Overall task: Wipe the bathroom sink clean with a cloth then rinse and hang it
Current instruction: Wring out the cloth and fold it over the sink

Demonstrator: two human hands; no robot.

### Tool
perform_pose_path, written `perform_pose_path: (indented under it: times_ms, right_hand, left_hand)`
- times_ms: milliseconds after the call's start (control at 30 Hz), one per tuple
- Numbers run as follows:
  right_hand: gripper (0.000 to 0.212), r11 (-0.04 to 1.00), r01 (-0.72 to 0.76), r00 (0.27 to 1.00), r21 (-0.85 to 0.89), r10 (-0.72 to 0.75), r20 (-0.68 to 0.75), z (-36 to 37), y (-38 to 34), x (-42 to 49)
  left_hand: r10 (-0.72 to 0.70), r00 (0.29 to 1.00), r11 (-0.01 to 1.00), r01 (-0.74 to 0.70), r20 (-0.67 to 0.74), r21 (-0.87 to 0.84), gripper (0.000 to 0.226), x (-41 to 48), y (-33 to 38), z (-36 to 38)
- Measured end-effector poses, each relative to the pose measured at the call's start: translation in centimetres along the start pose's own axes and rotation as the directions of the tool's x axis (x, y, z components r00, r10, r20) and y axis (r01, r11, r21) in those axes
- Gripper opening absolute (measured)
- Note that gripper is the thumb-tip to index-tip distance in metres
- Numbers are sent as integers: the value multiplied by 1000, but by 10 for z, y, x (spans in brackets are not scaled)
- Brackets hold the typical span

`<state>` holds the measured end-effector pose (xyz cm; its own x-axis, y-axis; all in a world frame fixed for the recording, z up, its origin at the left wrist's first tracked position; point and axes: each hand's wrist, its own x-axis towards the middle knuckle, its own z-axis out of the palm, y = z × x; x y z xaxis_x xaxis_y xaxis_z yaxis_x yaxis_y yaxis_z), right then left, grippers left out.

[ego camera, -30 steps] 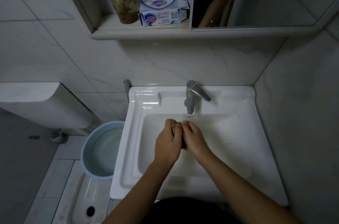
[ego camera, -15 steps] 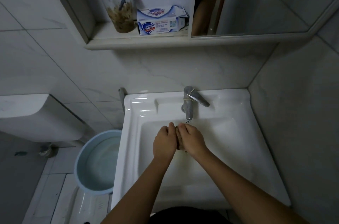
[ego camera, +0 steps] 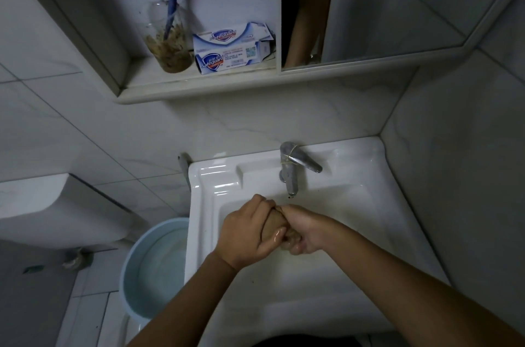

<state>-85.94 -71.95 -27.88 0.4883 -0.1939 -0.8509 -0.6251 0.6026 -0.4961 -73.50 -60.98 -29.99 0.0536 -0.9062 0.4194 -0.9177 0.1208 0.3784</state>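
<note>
Currently: a person is standing at a white ceramic bathroom sink (ego camera: 355,204), both forearms reaching in over its front edge.
Cloth: a small, wet, tan-brown cloth (ego camera: 270,226) is sitting bunched into a thick roll between the two hands, above the bowl and just in front of the tap's spout.
Left hand: the left hand (ego camera: 247,233) is curling tightly round the left end of the roll, fingers going over the top and thumb wrapping underneath.
Right hand: the right hand (ego camera: 305,233) is clenching round the other end, its fingers glistening with water.
Contact: the two hands are pressing against each other, with only a short stretch of cloth showing between them.
Tap: a chrome single-lever tap (ego camera: 289,170) is standing on the back rim, its lever pointing right and a thin yellowish rubber band (ego camera: 287,160) looping round its body; whether water is running, I cannot tell.
Shelf: a white wall shelf (ego camera: 199,88) above is carrying a stained clear glass cup (ego camera: 170,48) holding a blue-handled brush, and just beside it an opened white-and-blue Safeguard soap box (ego camera: 227,51).
Mirror: a wall mirror (ego camera: 397,6) to the right of the shelf is reflecting a bare arm.
Floor: a round pale blue plastic basin (ego camera: 127,275) is sitting just left of the sink, holding water.
</note>
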Motion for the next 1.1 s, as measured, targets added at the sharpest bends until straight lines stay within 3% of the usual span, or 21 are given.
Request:
perform_pose_path:
  times_ms: [100, 167, 267, 333, 433, 500, 567, 700, 833, 900, 933, 1000, 1033, 1100]
  right_hand:
    - [36, 997, 82, 992, -2, -82, -97, 10, 1, -2]
    - [34, 977, 162, 952, -135, -191, -238, 15, 1, -1]
    - [30, 934, 284, 830, -216, -352, -432, 10, 3, 8]
    - [39, 923, 308, 734, -231, -385, -560, 4, 8, 10]
    - [49, 852, 352, 586, -387, -523, -619, -2, 18, 11]
    - [52, 788, 368, 528, -493, -614, -587, -6, 26, 9]
    - [50, 717, 413, 509, -561, -693, -511, -9, 37, 9]
    - [37, 717, 489, 576, -496, -693, -434, -9, 48, 11]
    - [50, 704, 401, 547, -586, -697, -464, -9, 47, 12]
    - [54, 807, 343, 642, -481, -575, -506, -10, 40, 14]
    - [53, 884, 320, 735, -342, -459, -499, -12, 35, 15]
    - [45, 977, 202, 929, -69, -214, -302, -16, 28, 12]
    - [42, 993, 114, 983, -16, -116, -140, -20, 26, 9]
    - [41, 997, -53, 988, -55, 61, 142, -27, 22, 1]
  left_hand:
    - [-68, 994, 994, 74, -80, 79, 34, 15, 2, 6]
    - [-248, 964, 965, 255, -100, 65, 41, 23, 5, 16]
    - [-533, 844, 846, 529, -60, -70, 47, 28, 22, 29]
    - [-686, 727, 704, 670, 17, -235, 44, 33, 38, 35]
    - [-827, 514, 365, 800, 229, -475, 42, 39, 50, 45]
    - [-822, 401, 122, 817, 403, -564, 42, 38, 52, 45]
    - [-784, 367, 18, 820, 500, -572, 43, 37, 49, 40]
    - [-753, 405, 145, 871, 519, -469, 48, 37, 41, 33]
    - [-769, 550, 506, 835, 326, -216, 54, 24, 39, 32]
    - [-705, 680, 656, 733, 202, -179, 49, 15, 41, 29]
    - [-645, 748, 724, 664, 157, -185, 45, 11, 42, 27]
    - [-498, 862, 836, 507, 96, -208, 40, 3, 42, 24]
    - [-427, 902, 878, 431, 68, -210, 41, 0, 40, 22]
    - [-315, 949, 928, 310, 10, -206, 39, -4, 32, 19]
